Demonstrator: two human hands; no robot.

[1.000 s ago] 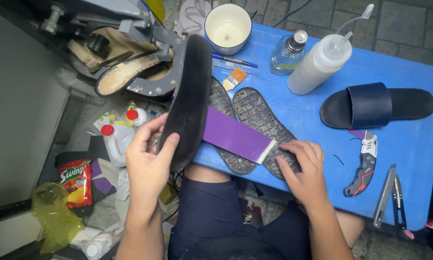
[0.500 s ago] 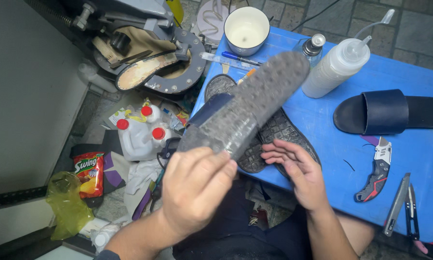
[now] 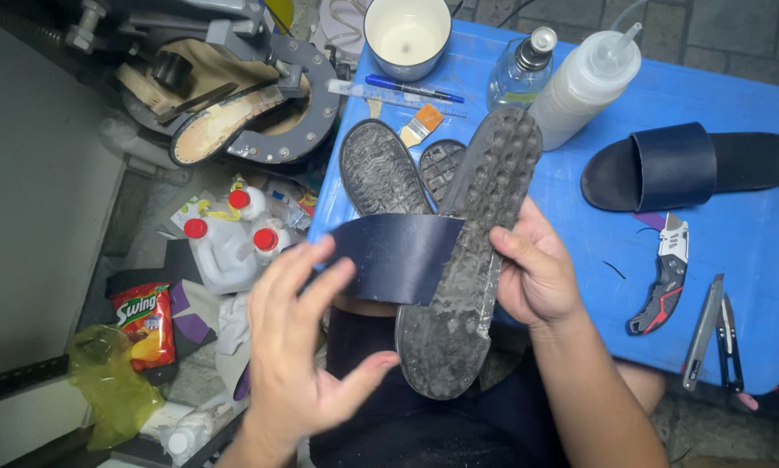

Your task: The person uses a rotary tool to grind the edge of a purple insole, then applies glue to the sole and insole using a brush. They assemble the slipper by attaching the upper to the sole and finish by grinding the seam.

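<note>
Head view: right hand (image 3: 537,277) closed around slide (image 3: 472,260) at mid-length, thumb across grey tread, sole turned up, toe far over blue desk (image 3: 736,286), heel near over lap. Left hand (image 3: 307,347) spread wide, blurred, fingertips brushing navy strap (image 3: 398,257) jutting left; grip on nothing. Half a second back: left hand clutched slide at heel, right hand lay flat and empty beneath. Now carried by right hand instead. Loose soles (image 3: 381,169) flat on desk behind; second slide (image 3: 688,165) far right.

The dark blue sandal (image 3: 467,260) is held bottom up in the middle, its loose strap (image 3: 398,256) sticking out left.
</note>
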